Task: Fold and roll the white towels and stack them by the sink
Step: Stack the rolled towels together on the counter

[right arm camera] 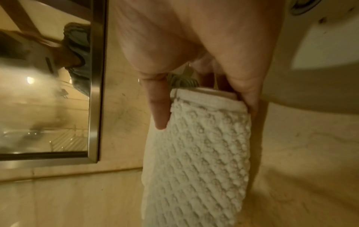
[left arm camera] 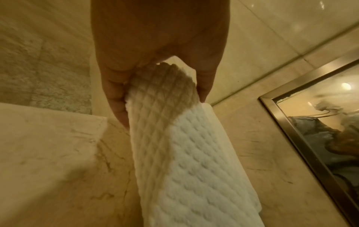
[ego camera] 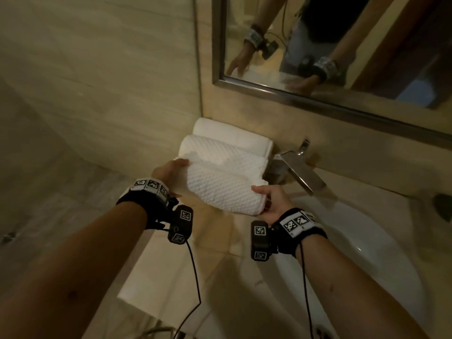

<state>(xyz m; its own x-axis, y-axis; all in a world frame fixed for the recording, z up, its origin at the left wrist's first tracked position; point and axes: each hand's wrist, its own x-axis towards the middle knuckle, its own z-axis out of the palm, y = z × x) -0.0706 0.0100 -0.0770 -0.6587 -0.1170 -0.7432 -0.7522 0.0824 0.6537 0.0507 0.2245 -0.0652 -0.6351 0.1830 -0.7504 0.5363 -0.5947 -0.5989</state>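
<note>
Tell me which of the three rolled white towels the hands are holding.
The nearest rolled white waffle towel, gripped at each end by the left hand and the right hand; the other two lie untouched behind it.

Rolled towel (ego camera: 221, 189): white, waffle/diamond weave. Counter (ego camera: 220, 231): beige marble. Wrist bands (ego camera: 150, 186): blk w/ b&w markers.

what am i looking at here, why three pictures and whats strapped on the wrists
A person is tidying towels in a bathroom, wearing three cameras. The big picture comes from a head camera looking down. The other two come from small cameras strapped to each wrist, looking along the palm.

The left hand and right hand each grip one end of a rolled towel. Behind it, two more rolled towels lie on the counter by the wall. To the right are the tap and sink; above hangs a mirror.
</note>
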